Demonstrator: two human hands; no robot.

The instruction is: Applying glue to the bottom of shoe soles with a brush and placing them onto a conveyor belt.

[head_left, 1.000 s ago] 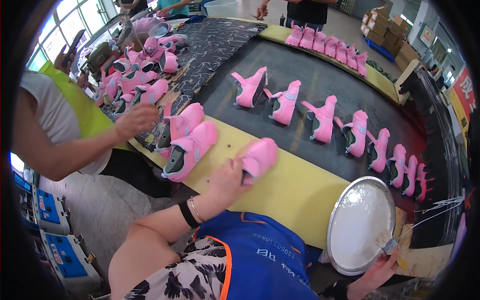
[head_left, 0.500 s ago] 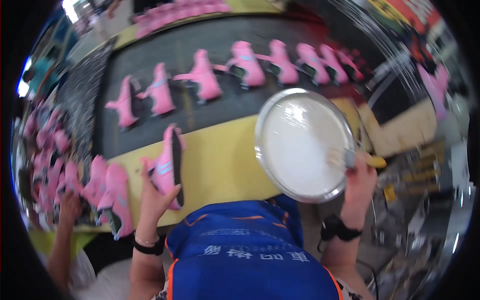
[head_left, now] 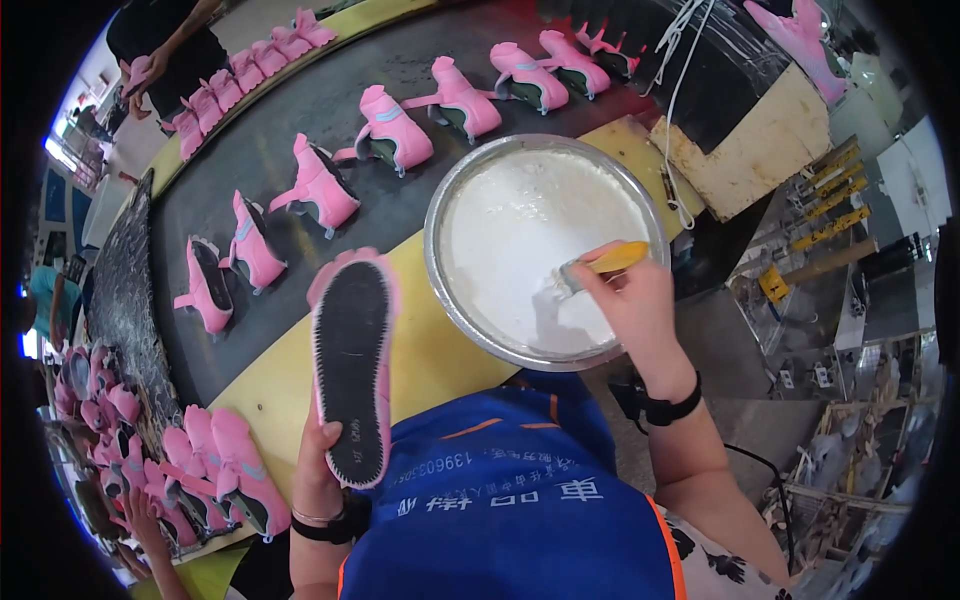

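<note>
My left hand (head_left: 318, 455) is closed around a pink shoe upper (head_left: 352, 370), its black bottom with white zigzag stitching turned up toward me. My apron lies just behind its heel end. In my right hand (head_left: 642, 305) I pinch a brush (head_left: 618, 257) by its yellow handle. Its bristle end reaches into the white liquid (head_left: 510, 240) near the right side of a round metal basin (head_left: 436, 275). The bristles are partly hidden by the liquid and my fingers.
Beyond the yellow ledge (head_left: 275, 375), a dark belt (head_left: 260, 155) carries a row of pink shoe uppers (head_left: 395, 130). More uppers (head_left: 240, 460) crowd at left, near another person's hand (head_left: 145, 520). A person in black (head_left: 165, 45) stands across the belt. Racks stand at right.
The shoe upper has turned from its side so its bottom faces up. My right hand has brought the brush from the basin's right rim inward to the liquid. The whole view has shifted.
</note>
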